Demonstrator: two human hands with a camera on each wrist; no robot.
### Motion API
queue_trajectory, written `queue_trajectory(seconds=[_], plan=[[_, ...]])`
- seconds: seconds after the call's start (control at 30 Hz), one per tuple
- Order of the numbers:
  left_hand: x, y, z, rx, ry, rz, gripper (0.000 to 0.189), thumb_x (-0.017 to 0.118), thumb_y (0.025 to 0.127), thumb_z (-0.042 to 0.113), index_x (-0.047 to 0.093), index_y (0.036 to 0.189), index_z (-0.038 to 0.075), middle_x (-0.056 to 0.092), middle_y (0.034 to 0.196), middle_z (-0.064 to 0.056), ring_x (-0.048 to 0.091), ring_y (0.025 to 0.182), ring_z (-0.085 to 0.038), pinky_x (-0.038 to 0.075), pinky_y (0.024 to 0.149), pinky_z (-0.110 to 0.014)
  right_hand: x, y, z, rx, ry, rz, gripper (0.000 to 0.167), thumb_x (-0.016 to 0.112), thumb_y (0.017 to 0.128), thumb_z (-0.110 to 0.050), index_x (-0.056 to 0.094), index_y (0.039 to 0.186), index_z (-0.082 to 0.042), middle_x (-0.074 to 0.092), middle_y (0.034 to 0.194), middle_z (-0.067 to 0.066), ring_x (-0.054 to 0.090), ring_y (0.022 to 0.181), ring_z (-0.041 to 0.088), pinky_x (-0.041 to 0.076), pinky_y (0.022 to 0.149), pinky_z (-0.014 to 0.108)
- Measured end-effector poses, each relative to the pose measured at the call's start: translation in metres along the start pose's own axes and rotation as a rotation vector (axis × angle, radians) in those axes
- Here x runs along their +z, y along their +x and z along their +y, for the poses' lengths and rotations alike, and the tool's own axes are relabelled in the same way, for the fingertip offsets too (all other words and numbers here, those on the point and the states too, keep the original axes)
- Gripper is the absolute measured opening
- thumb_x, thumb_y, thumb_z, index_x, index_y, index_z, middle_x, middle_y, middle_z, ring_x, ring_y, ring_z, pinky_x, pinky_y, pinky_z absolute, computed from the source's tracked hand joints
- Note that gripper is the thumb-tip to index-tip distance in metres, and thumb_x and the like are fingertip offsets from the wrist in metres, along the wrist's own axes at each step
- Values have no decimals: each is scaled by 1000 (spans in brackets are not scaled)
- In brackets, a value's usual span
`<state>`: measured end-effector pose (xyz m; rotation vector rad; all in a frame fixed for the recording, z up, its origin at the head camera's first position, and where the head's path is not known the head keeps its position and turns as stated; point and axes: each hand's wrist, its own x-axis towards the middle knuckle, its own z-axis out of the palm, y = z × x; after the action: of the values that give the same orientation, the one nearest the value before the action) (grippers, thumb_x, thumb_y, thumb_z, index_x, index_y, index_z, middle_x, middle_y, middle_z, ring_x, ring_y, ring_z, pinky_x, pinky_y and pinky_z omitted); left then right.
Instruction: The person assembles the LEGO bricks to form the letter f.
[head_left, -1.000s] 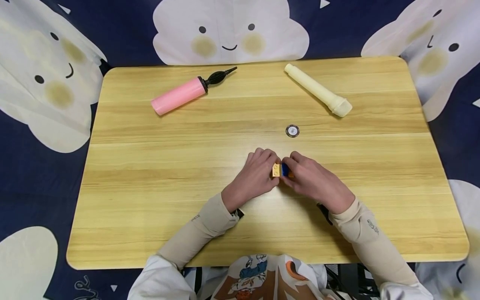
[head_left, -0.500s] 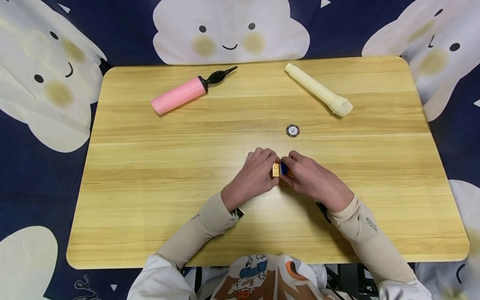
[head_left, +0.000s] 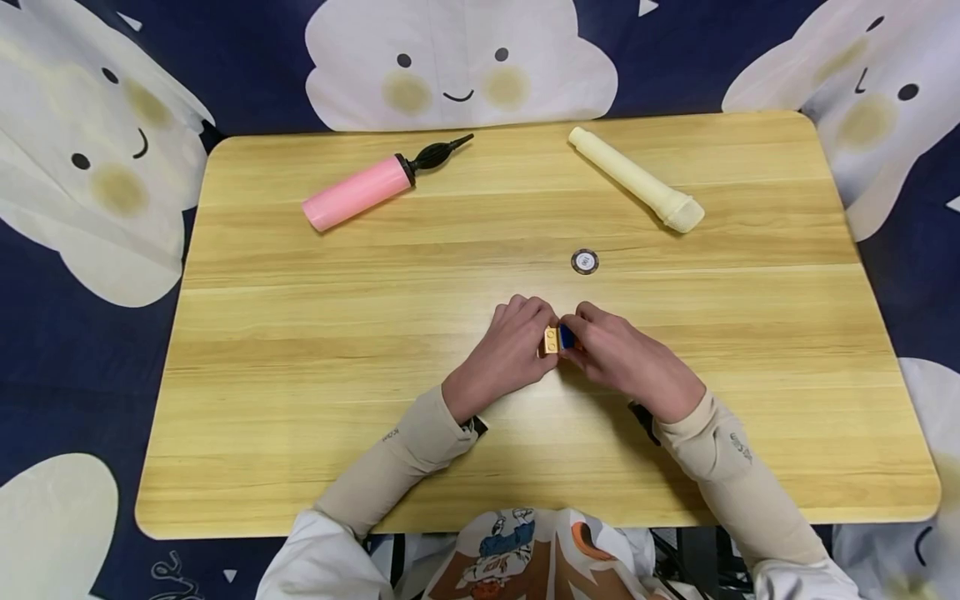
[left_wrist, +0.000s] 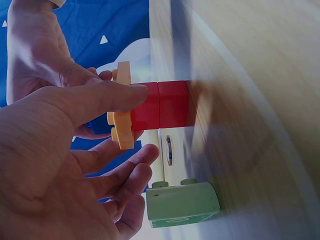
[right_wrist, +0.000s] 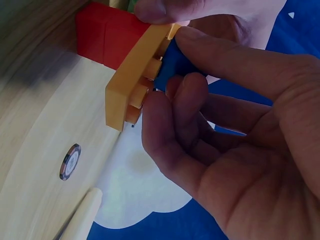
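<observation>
Two red toy building bricks (left_wrist: 173, 105) stand stacked on the table, with a longer orange brick (left_wrist: 126, 136) across their top. My left hand (head_left: 513, 350) steadies the stack, its thumb pressed on the upper red brick by the orange one, as the left wrist view shows. Between thumb and fingertips my right hand (head_left: 633, 358) pinches a blue brick (right_wrist: 172, 61), right over the studs of the orange brick. The right fingers cover part of it. A green block (left_wrist: 182, 202) with studs stands on the table beside the left fingers; from the head it is hidden under that hand.
A round poker chip (head_left: 585, 262) lies just beyond the hands. Farther back are a pink hand pump (head_left: 360, 193) with a black nozzle, at left, and a cream toy microphone (head_left: 630, 175), at right. A cloud-print cloth (head_left: 675, 58) hangs behind the wooden table (head_left: 300, 350).
Both hands and the bricks have shifted very slightly to the left. The grips look the same, and the things at the back have stayed put.
</observation>
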<state>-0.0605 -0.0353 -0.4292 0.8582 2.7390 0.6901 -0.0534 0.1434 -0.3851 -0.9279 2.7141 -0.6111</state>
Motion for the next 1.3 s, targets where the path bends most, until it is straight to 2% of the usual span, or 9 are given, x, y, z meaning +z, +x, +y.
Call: queue_trajectory(seconds=[0.47,0.77,1.03,1.13,1.3], plan=[[1,-1,2,-5,4,-1,33,76,88,27,64,113,9,58,119,-2,46,110,-22,38,91,-38,0,-1,1,-6,0,6,24,77,85,0,68,106,8,56,82,9,56,66,18,51,61,33],[2,-1,2,-3,0,3,34,76,87,25,65,115,10,59,118,-2,46,109,-22,38,91,-38,1,-2,5,-21,-14,20,25,78,83,1,68,105,9,61,87,11,61,72,20,54,66,35],[2,-1,2,-8,18,7,31,76,88,26,66,113,10,58,117,-2,46,108,-22,37,90,-37,-1,-1,10,-7,20,-15,26,79,86,-7,67,105,5,61,85,7,55,70,16,50,64,34],[1,-2,3,-7,20,16,32,76,89,30,67,112,11,59,117,-1,45,108,-21,37,89,-37,-2,-1,10,3,32,-30,27,79,86,-9,67,106,5,61,85,6,54,70,16,49,64,34],[2,-7,4,4,27,27,42,75,88,46,68,112,12,59,118,-1,45,106,-21,36,88,-35,-5,-4,9,47,45,-76,31,82,84,-14,68,105,3,59,83,2,53,69,15,47,63,32]])
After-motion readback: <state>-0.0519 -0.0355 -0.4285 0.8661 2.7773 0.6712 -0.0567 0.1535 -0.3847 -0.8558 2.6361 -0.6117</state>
